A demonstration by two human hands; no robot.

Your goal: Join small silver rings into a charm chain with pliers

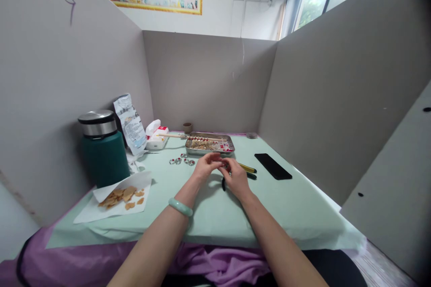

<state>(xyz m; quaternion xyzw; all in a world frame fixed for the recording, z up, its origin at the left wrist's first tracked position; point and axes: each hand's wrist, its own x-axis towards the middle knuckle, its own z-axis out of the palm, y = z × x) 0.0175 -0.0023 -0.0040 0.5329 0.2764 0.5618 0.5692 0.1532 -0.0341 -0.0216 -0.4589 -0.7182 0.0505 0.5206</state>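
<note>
Metal tray (193, 152) ahead of you holds gold and red beads (204, 145). Green cloth (286, 215) spreads from your right hand (237, 178) past the black phone (273, 166) toward the partition (319, 89). Your left hand (205, 167) meets the right at the fingertips, just right of the beaded rings (178, 161); what, if anything, they pinch is too small to tell.

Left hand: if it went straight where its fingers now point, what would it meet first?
Most likely the right hand; the left hand points its fingers across toward it. Their fingertips look very close, but whether they touch is unclear.
</note>
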